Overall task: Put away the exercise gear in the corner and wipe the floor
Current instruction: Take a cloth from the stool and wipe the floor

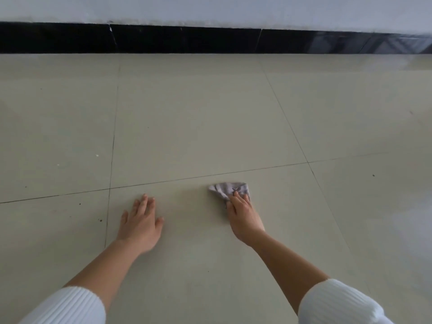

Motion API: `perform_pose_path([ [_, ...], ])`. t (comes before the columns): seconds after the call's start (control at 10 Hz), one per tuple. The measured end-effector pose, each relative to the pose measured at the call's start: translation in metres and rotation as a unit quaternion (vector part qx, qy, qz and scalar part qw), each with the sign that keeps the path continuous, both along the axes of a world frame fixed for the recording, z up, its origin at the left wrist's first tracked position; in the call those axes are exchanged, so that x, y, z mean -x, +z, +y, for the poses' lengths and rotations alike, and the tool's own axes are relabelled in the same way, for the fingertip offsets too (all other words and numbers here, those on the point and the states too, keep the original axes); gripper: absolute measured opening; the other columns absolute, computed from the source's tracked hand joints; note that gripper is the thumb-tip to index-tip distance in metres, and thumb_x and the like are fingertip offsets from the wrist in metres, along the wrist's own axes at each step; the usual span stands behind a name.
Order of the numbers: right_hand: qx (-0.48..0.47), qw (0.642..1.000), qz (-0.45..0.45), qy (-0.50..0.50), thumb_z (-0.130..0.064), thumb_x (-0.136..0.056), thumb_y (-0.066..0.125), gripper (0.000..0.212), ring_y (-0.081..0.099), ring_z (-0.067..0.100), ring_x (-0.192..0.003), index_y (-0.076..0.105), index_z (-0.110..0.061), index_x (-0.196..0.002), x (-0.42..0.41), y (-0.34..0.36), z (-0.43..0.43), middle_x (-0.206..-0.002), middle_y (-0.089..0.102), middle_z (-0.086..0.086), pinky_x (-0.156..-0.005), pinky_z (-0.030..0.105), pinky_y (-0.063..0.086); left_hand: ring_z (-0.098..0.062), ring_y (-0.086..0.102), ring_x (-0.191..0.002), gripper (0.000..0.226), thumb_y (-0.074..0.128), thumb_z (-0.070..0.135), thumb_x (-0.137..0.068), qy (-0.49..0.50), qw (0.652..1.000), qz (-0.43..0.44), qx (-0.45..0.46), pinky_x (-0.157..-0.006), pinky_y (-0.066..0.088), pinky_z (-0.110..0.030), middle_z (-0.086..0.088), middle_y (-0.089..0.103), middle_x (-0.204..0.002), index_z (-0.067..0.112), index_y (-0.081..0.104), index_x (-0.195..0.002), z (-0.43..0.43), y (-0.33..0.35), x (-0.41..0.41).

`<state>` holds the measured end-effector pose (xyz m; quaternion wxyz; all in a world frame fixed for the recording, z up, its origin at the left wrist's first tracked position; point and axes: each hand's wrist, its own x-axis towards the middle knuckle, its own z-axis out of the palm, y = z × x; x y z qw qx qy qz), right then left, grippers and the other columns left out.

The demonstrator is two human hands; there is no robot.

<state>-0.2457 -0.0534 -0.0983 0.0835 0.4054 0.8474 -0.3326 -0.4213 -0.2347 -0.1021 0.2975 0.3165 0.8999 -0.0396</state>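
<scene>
"What are your hands doing?"

"My right hand [243,215] is pressing down on a little grey cloth [230,189]. The cloth is all crumpled up on the floor [198,127]. My fingers lie on top of the near part of it, and the rest of it sticks out in front of them. My hand is not closed in a fist. It is pushed flat on the cloth."

"And the other one?"

"My left hand [140,222] is flat on the floor too, with the fingers spread apart. There is nothing in it. It is off to the left of the cloth, not touching it."

"What does the floor look like?"

"It has big pale tiles with thin dark lines between them. One line runs just in front of the cloth. There are a few small dark specks [101,220] on the tile to my left, and a tiny white bit [97,155] farther away. Maybe they are dirt, but they are too small for me to tell."

"What is ahead of you?"

"A black strip [187,39] runs along the bottom of a white wall [210,9]. Over on the right the floor looks shiny."

"What are you wearing?"

"White sleeves [70,307], pushed up so my arms show."
</scene>
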Motion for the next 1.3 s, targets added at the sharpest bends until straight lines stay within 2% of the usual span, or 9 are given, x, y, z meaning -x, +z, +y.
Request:
perform_pose_path([
  [0.1, 0.139, 0.977, 0.055, -0.154, -0.029, -0.102, 0.030, 0.033, 0.053, 0.024, -0.086, 0.058, -0.013, -0.108, 0.028, 0.034, 0.004, -0.097, 0.056, 0.010, -0.071, 0.030, 0.039, -0.023, 0.005, -0.147, 0.055, 0.025, 0.037, -0.100, 0.001, 0.999, -0.024, -0.022, -0.118, 0.014, -0.041, -0.007, 0.001, -0.159, 0.013, 0.016, -0.149, 0.012, 0.025, 0.014],
  [0.2, 0.235, 0.930, 0.118, -0.257, -0.027, -0.101, 0.037, 0.034, 0.061, 0.031, -0.088, 0.059, -0.002, -0.095, 0.043, 0.088, 0.002, -0.102, 0.065, 0.023, -0.078, 0.036, 0.047, -0.022, 0.014, -0.145, 0.052, 0.031, 0.034, -0.101, 0.064, 0.989, -0.076, -0.109, -0.117, 0.017, -0.033, -0.012, 0.015, -0.157, 0.009, 0.028, -0.146, 0.015, 0.077, 0.013],
  [0.3, 0.323, 0.892, 0.124, -0.291, -0.025, -0.101, 0.040, 0.031, 0.064, 0.033, -0.093, 0.063, -0.004, -0.100, 0.052, 0.163, -0.016, -0.105, 0.066, 0.022, -0.090, 0.040, 0.049, -0.020, 0.028, -0.140, 0.045, 0.035, 0.031, -0.100, 0.137, 0.969, -0.112, -0.171, -0.113, 0.021, -0.029, -0.010, 0.034, -0.150, 0.010, 0.041, -0.140, 0.004, 0.152, 0.000],
  [0.4, 0.385, 0.858, 0.136, -0.310, -0.019, -0.099, 0.040, 0.025, 0.059, 0.023, -0.078, 0.061, -0.006, -0.098, 0.064, 0.263, -0.037, -0.087, 0.062, 0.012, -0.080, 0.038, 0.048, -0.021, 0.043, -0.130, 0.039, 0.037, 0.029, -0.100, 0.184, 0.952, -0.124, -0.210, -0.105, 0.028, -0.026, -0.007, 0.050, -0.139, 0.012, 0.051, -0.132, -0.011, 0.244, -0.005],
  [0.5, 0.425, 0.839, 0.137, -0.310, -0.016, -0.098, 0.041, 0.023, 0.062, 0.022, -0.078, 0.062, -0.006, -0.096, 0.076, 0.378, -0.063, -0.082, 0.065, 0.008, -0.085, 0.042, 0.051, -0.022, 0.050, -0.123, 0.036, 0.037, 0.028, -0.100, 0.237, 0.935, -0.142, -0.225, -0.097, 0.034, -0.025, -0.007, 0.057, -0.131, 0.013, 0.057, -0.126, -0.034, 0.349, -0.007],
  [0.7, 0.459, 0.846, 0.113, -0.247, -0.011, -0.095, 0.044, 0.020, 0.061, 0.025, -0.076, 0.062, -0.004, -0.089, 0.104, 0.599, -0.136, -0.079, 0.062, 0.011, -0.082, 0.042, 0.052, -0.022, 0.050, -0.124, 0.035, 0.036, 0.027, -0.099, 0.359, 0.886, -0.144, -0.255, -0.100, 0.035, -0.028, -0.005, 0.057, -0.133, 0.014, 0.059, -0.123, -0.112, 0.563, -0.013],
  [0.9, 0.482, 0.862, 0.046, -0.151, -0.008, -0.093, 0.047, 0.016, 0.060, 0.023, -0.068, 0.060, -0.005, -0.084, 0.117, 0.730, -0.227, -0.073, 0.061, 0.010, -0.068, 0.035, 0.052, -0.023, 0.047, -0.127, 0.038, 0.039, 0.028, -0.098, 0.533, 0.787, -0.152, -0.271, -0.106, 0.035, -0.031, -0.007, 0.053, -0.137, 0.010, 0.058, -0.126, -0.207, 0.703, -0.045],
  [1.2, 0.499, 0.862, -0.016, 0.084, -0.005, -0.091, 0.049, 0.013, 0.056, 0.024, -0.065, 0.057, -0.005, -0.081, 0.151, 0.829, -0.400, -0.073, 0.058, 0.012, -0.063, 0.034, 0.048, -0.028, 0.057, -0.109, 0.036, 0.041, 0.028, -0.097, 0.720, 0.585, -0.078, -0.364, -0.093, 0.045, -0.036, -0.017, 0.060, -0.120, 0.002, 0.060, -0.115, -0.372, 0.801, -0.079],
  [1.3, 0.503, 0.846, -0.026, 0.174, -0.005, -0.090, 0.048, 0.012, 0.057, 0.024, -0.067, 0.058, -0.006, -0.083, 0.167, 0.852, -0.483, -0.075, 0.059, 0.012, -0.062, 0.033, 0.047, -0.018, 0.055, -0.083, 0.022, 0.041, 0.028, -0.098, 0.762, 0.495, -0.058, -0.414, -0.071, 0.047, -0.026, -0.007, 0.056, -0.102, 0.021, 0.055, -0.082, -0.452, 0.827, -0.090],
])
